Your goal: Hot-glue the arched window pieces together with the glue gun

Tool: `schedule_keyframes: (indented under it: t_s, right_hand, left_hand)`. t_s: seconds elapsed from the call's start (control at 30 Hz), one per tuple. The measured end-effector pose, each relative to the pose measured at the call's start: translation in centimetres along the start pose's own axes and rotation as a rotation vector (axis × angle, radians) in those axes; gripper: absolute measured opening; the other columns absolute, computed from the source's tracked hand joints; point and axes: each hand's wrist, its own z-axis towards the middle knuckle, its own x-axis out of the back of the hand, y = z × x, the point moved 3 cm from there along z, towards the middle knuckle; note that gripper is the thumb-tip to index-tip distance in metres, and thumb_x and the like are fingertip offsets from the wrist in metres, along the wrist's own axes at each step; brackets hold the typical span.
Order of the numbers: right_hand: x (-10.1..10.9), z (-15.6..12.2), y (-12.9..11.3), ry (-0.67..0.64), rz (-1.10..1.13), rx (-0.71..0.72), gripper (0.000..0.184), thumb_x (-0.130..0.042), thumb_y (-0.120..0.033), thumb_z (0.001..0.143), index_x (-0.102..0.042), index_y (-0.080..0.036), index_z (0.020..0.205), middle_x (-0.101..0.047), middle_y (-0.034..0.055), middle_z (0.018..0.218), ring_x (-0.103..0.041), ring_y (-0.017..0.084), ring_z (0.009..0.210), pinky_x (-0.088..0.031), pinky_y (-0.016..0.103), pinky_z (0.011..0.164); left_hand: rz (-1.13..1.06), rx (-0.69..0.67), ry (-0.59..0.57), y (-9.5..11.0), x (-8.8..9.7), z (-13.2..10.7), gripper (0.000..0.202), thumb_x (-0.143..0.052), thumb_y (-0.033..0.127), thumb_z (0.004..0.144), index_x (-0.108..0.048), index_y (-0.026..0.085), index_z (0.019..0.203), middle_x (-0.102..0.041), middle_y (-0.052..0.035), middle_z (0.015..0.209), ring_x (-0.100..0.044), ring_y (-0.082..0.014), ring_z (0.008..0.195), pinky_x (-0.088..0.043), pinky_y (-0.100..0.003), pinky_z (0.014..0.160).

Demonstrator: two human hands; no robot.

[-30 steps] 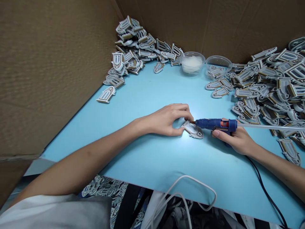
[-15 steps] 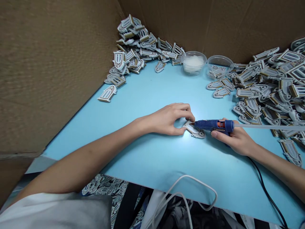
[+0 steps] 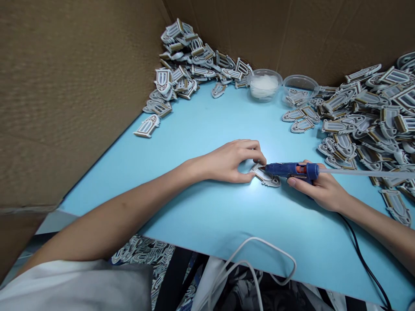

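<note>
A: Where are the hands?

B: Apart, but working at one spot on the smooth blue bench (image 3: pixel 201 129). The left hand (image 3: pixel 230 162) pinches the upper end of an arched window-shaped piece (image 3: pixel 268 178), which lies on the bench just beyond its curled fingers. The right hand (image 3: pixel 319 188) is wrapped around a blue hot glue gun (image 3: pixel 287 171), its narrow nozzle touching the piece. A long translucent glue stick (image 3: pixel 366 172) runs out the back.

A: What's the piece like?

B: Pale grey and matte, with a brownish-gold trim along its edges. It looks moulded, but I can't tell the material.

A: And around them?

B: Loose heaps of similar pieces lie in jumbled layers. The left heap (image 3: pixel 181 65) and right heap (image 3: pixel 366 116) are banked against a corrugated cardboard wall (image 3: pixel 74 99), with a lone piece (image 3: pixel 147 126) lying apart. Between the heaps sit a clear round bowl (image 3: pixel 264 85) of fluffy white stuff and a second clear bowl (image 3: pixel 300 90) holding a few pieces. A black cord (image 3: pixel 363 263) trails off the near edge of the bench, and a looped white cable (image 3: pixel 256 259) hangs below it.
</note>
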Motion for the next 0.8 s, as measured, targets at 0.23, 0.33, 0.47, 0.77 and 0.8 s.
schedule_keyframes:
  t_s: [0.23, 0.33, 0.47, 0.77, 0.8]
  right_hand:
    - [0.04, 0.04, -0.08, 0.004, -0.003, 0.012, 0.047, -0.058, -0.050, 0.100, -0.051, -0.023, 0.063, -0.046, -0.0008, 0.058, -0.047, 0.018, 0.065, -0.033, 0.033, 0.063]
    - [0.01, 0.02, -0.05, 0.002, 0.002, 0.013, 0.048, -0.058, -0.051, 0.100, -0.050, -0.023, 0.063, -0.046, -0.0007, 0.059, -0.047, 0.019, 0.065, -0.033, 0.033, 0.064]
    - [-0.03, -0.03, 0.04, -0.001, 0.009, 0.016, 0.045, -0.059, -0.048, 0.100, -0.051, -0.022, 0.063, -0.046, -0.0008, 0.059, -0.046, 0.019, 0.065, -0.032, 0.033, 0.064]
    - [-0.06, 0.00, 0.01, -0.005, -0.008, 0.022, 0.045, -0.058, -0.046, 0.100, -0.051, -0.022, 0.063, -0.048, -0.0009, 0.059, -0.046, 0.018, 0.065, -0.032, 0.033, 0.063]
    - [-0.06, 0.01, 0.02, -0.005, -0.011, 0.019, 0.045, -0.058, -0.047, 0.100, -0.051, -0.022, 0.063, -0.048, -0.0009, 0.059, -0.046, 0.018, 0.065, -0.032, 0.033, 0.063]
  left_hand:
    - [0.001, 0.009, -0.008, 0.06, 0.02, -0.08, 0.031, -0.058, 0.024, 0.089, -0.071, 0.019, 0.117, -0.068, -0.0087, 0.112, -0.064, -0.0215, 0.105, -0.048, -0.033, 0.096]
    - [0.003, 0.016, -0.012, 0.07, 0.06, -0.08, 0.031, -0.059, 0.024, 0.090, -0.071, 0.020, 0.117, -0.068, -0.0086, 0.113, -0.064, -0.0217, 0.106, -0.048, -0.033, 0.096]
    - [0.004, 0.020, -0.016, 0.09, 0.11, -0.07, 0.030, -0.059, 0.024, 0.090, -0.071, 0.020, 0.117, -0.068, -0.0084, 0.113, -0.064, -0.0216, 0.106, -0.048, -0.033, 0.096]
    - [0.006, 0.011, -0.008, 0.05, 0.01, -0.08, 0.032, -0.059, 0.024, 0.089, -0.071, 0.018, 0.118, -0.067, -0.0088, 0.112, -0.064, -0.0215, 0.106, -0.048, -0.033, 0.096]
    - [0.006, 0.012, -0.007, 0.04, -0.01, -0.07, 0.032, -0.058, 0.024, 0.089, -0.071, 0.018, 0.118, -0.067, -0.0088, 0.112, -0.064, -0.0215, 0.106, -0.048, -0.033, 0.096]
